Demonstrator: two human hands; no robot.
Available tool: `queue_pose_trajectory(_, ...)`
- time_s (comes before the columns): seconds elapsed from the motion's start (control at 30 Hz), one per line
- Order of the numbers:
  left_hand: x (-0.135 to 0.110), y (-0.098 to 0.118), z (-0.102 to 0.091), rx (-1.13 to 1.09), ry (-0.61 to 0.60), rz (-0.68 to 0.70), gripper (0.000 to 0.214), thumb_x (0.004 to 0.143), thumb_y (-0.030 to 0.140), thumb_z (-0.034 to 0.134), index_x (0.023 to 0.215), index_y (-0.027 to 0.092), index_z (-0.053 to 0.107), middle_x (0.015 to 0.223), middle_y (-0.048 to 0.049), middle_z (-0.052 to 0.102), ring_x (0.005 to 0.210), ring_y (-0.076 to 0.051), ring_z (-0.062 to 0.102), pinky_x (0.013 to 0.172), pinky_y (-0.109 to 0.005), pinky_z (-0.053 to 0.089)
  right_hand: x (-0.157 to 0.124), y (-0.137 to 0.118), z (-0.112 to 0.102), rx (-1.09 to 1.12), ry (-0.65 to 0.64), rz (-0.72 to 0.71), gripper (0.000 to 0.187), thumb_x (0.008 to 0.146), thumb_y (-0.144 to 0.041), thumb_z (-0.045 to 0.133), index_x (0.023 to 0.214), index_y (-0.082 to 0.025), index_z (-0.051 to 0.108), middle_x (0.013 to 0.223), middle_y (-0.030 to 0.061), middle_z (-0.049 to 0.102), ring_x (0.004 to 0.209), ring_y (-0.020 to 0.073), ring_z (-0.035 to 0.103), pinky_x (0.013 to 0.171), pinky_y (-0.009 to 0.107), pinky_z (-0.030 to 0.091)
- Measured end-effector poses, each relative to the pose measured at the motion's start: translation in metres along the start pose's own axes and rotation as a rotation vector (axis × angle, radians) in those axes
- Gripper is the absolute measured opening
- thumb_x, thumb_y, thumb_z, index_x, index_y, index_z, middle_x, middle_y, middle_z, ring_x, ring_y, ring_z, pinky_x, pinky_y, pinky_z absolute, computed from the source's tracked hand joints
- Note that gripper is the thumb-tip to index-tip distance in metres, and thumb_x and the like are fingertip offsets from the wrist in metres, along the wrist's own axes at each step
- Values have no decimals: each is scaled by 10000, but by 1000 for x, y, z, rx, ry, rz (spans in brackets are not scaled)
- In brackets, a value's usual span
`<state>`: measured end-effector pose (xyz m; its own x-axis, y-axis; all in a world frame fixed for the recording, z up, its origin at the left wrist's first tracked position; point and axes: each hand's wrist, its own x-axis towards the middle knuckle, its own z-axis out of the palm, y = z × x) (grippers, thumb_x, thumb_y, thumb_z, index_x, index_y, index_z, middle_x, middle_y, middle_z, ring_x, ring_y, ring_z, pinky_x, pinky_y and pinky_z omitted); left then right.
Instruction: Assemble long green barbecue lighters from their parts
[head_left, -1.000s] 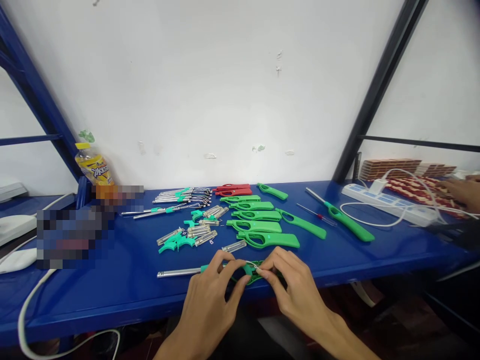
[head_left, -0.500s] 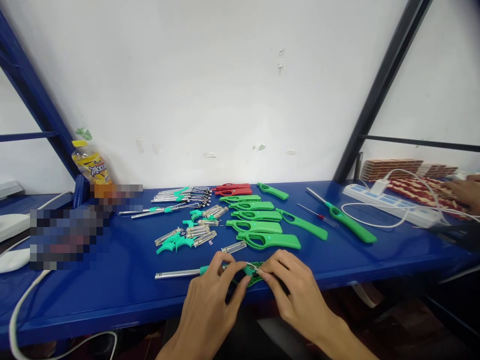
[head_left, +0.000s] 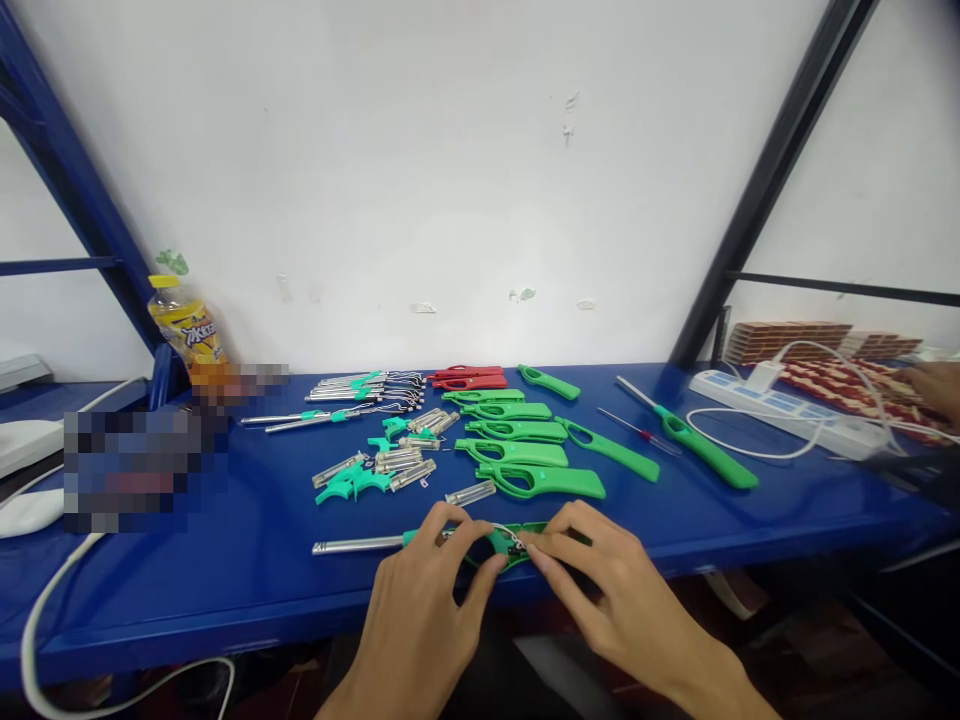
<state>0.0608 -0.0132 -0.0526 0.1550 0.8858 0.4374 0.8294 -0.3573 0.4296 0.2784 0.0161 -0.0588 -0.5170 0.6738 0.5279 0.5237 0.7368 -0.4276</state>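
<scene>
At the front edge of the blue shelf (head_left: 225, 570), both my hands work on one green lighter shell (head_left: 517, 540) with a metal tube (head_left: 356, 545) sticking out to the left. My left hand (head_left: 427, 600) pinches the shell where the tube enters. My right hand (head_left: 607, 590) pinches a small part at the shell's middle, fingertips close together. Behind them lie several green lighter shells (head_left: 525, 440), two red shells (head_left: 469, 377) and small metal parts (head_left: 397, 462).
A yellow drink bottle (head_left: 186, 330) stands at the back left. A finished green lighter (head_left: 701, 450) and a small screwdriver (head_left: 637, 432) lie to the right. A white power strip (head_left: 780, 410) with cables sits far right, where another person's hand (head_left: 934, 385) rests.
My right hand has shifted slightly right and lower along the shell. My left hand has stayed on the tube end. The view has drifted a little.
</scene>
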Motion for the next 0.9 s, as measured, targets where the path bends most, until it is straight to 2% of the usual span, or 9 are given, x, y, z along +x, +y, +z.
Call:
queue_pose_trajectory(0.17,-4,-2,5,16,74,49,168,1021,285,580,1109,263,721,1069,-23,688,633,-159,699,534,-282,522,6,9,-13,19,-1,83,259,1081,-228,561,1282,-301,707,1096,20,733,985,204,711,865,336,568)
queue_pose_trajectory(0.27,-5,-3,6,3,81,58,171,1027,301,571,1109,256,714,1060,-27,683,612,-153,678,531,-282,521,12,13,-20,-6,-72,76,234,1071,-253,598,1255,-313,730,1154,19,728,1007,205,718,879,336,580)
queue_pose_trajectory(0.33,-6,-3,7,-3,90,62,172,1024,305,572,1108,259,715,1076,-38,673,624,-157,673,522,-281,515,19,12,-23,-46,-129,26,217,1069,-236,597,1205,-296,755,1171,25,729,992,203,725,871,334,584)
queue_pose_trajectory(0.5,-5,-4,7,-33,97,36,143,994,287,617,1081,274,730,1196,-48,668,582,-135,619,538,-293,525,36,11,-30,-225,-244,-103,195,1059,-233,616,1168,-271,773,1151,30,745,900,195,743,722,301,545)
queue_pose_trajectory(0.63,-3,-2,4,-109,32,-5,129,999,283,631,1087,275,724,1092,-6,709,539,-123,573,545,-282,512,47,15,-33,-279,-334,-193,167,1069,-269,613,1092,-269,778,1043,9,766,843,171,738,657,278,469)
queue_pose_trajectory(0.73,-3,-2,4,-124,25,-19,145,995,295,646,1116,285,726,1037,0,714,573,-144,591,559,-288,510,50,18,-31,-391,-389,-291,168,1071,-201,597,1096,-236,759,947,12,760,789,171,716,623,287,429)
queue_pose_trajectory(0.9,-3,-6,6,-104,39,-19,276,996,317,640,1260,266,703,1052,-28,711,566,-152,584,537,-300,501,48,18,-28,-627,-368,-492,214,1014,-55,589,1161,-165,698,857,23,727,697,183,670,521,310,347)
